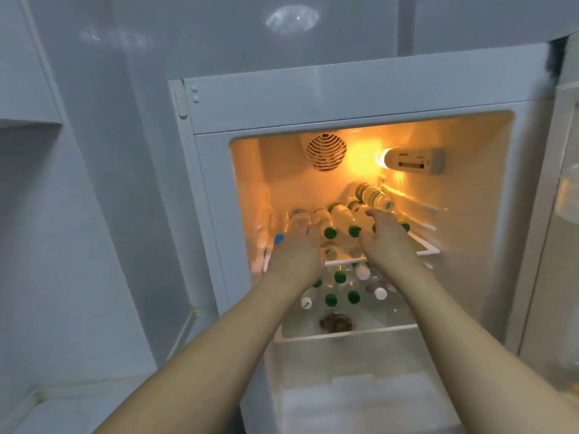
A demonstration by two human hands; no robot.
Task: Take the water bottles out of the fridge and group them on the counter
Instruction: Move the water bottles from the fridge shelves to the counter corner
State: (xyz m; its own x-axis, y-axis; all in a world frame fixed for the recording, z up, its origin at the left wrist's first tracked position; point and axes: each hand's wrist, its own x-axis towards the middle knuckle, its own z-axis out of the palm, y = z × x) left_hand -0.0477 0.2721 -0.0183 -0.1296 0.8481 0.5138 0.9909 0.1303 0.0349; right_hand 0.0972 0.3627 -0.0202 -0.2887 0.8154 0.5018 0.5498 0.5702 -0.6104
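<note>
The fridge (313, 98) stands open and lit inside. On its upper shelf (423, 245) several clear water bottles lie on their sides, caps toward me, most with green caps (330, 232); one bottle (372, 195) rests on top at the right. More bottles (341, 288) with green and white caps lie on the shelf below. My left hand (297, 255) reaches in over a clear bottle (299, 219) at the left of the row, fingers apart. My right hand (387, 238) reaches onto the bottles at the right, fingers spread over them; a closed grip does not show.
The fridge door (564, 214) hangs open at the right edge. A small brown object (336, 322) sits on the lower shelf's front. A blue cap (279, 239) shows at the upper shelf's left. A pale wall and a ledge (47, 399) lie at the left.
</note>
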